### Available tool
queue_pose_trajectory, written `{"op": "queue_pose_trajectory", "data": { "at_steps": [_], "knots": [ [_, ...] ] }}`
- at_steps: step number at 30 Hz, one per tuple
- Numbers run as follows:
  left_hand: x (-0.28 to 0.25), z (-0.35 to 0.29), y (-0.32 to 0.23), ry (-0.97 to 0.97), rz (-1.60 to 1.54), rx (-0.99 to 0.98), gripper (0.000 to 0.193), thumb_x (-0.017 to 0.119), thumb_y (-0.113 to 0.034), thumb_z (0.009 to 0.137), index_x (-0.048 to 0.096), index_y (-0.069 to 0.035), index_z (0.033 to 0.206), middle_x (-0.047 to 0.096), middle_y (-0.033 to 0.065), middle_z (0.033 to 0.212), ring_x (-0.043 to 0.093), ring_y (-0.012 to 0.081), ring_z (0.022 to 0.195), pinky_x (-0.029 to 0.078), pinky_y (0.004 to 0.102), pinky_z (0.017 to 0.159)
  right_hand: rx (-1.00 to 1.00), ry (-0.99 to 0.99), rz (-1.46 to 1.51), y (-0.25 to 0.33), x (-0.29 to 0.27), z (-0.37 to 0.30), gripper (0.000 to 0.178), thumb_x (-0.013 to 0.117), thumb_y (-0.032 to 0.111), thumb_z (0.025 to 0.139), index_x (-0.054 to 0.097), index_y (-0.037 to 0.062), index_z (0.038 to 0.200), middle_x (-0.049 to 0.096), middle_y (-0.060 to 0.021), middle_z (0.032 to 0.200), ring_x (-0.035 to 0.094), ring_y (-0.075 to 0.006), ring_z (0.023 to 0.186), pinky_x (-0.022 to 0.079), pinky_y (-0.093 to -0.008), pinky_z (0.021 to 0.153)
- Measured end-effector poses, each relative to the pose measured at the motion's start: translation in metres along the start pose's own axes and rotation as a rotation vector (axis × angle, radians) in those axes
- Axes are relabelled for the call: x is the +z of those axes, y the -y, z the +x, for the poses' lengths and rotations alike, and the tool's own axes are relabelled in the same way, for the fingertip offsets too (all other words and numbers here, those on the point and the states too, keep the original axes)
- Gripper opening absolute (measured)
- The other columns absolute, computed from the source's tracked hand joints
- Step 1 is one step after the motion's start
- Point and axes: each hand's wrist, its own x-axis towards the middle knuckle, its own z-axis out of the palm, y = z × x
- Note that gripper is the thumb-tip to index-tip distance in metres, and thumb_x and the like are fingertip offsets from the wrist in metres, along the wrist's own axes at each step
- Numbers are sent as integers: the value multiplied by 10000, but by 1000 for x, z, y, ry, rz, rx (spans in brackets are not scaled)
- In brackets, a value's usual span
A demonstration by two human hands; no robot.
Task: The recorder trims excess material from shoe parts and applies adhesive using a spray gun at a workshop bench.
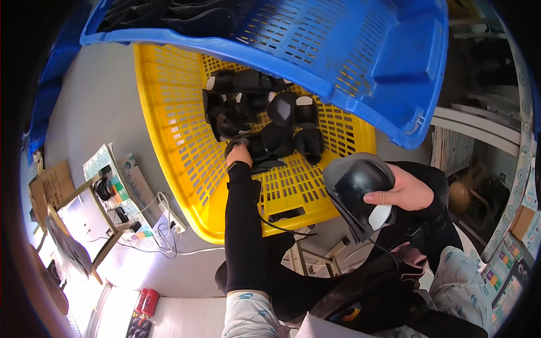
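Observation:
My right hand (410,190) grips a stack of black curved pieces (360,181), its thumb pressed on the glossy top one. The pieces look like shoe parts, layered at the edge, with a white tab (380,217) showing at the lower end. Reaching down into a yellow slatted basket (163,147), my left hand (239,154) has its fingers closed around a black piece (230,145), partly hidden by the hand. Several similar black curved pieces (280,138) lie loosely on the basket's bottom, some with white patches.
A blue basket (408,62) overhangs the yellow one's far right side and holds more black material (169,18). At left are a cardboard box (52,185) and a cluster of cables (163,225). Red cylinders (149,302) stand at lower left. White rails (479,129) run along the right.

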Motion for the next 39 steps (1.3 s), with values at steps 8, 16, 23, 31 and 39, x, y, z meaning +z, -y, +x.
{"op": "queue_pose_trajectory", "data": {
  "at_steps": [8,16,23,31,39],
  "knots": [
    [-7,15,22,283,-307,441,342,727,-298,873,720,-79,1135,645,181,1267,629,334,1130,523,430,929,-60,60,-28,-3,-5,7,600,739,114,902,453,-7,1415,588,-68,1289,522,-156,1187,418,-319,1046],
    [-5,24,-4,-104,287,334,748,849,-330,743,526,-83,1370,536,94,1344,458,314,1295,455,438,1014,-71,28,-25,-8,-10,5,631,744,110,897,431,-6,1432,586,-77,1297,522,-163,1193,418,-324,1048],
    [2,56,28,250,99,181,705,845,-387,750,577,-93,1331,637,160,1279,598,321,1197,518,437,957,-111,74,-97,-6,-6,10,643,748,124,895,426,-5,1437,595,-88,1298,531,-171,1197,414,-327,1053],
    [18,31,30,-45,-53,42,614,809,-346,791,573,-102,1303,621,171,1230,577,350,1189,509,452,953,-118,46,-113,-12,-7,17,684,743,165,903,393,-9,1465,584,-107,1313,529,-182,1215,411,-331,1061],
    [-4,-13,-9,37,-55,700,474,727,-357,830,565,-39,1141,595,139,1136,562,348,1112,488,450,923,-111,12,-151,-13,-8,18,652,744,165,901,418,-12,1438,589,-107,1291,536,-178,1187,422,-331,1050]
  ]
}}
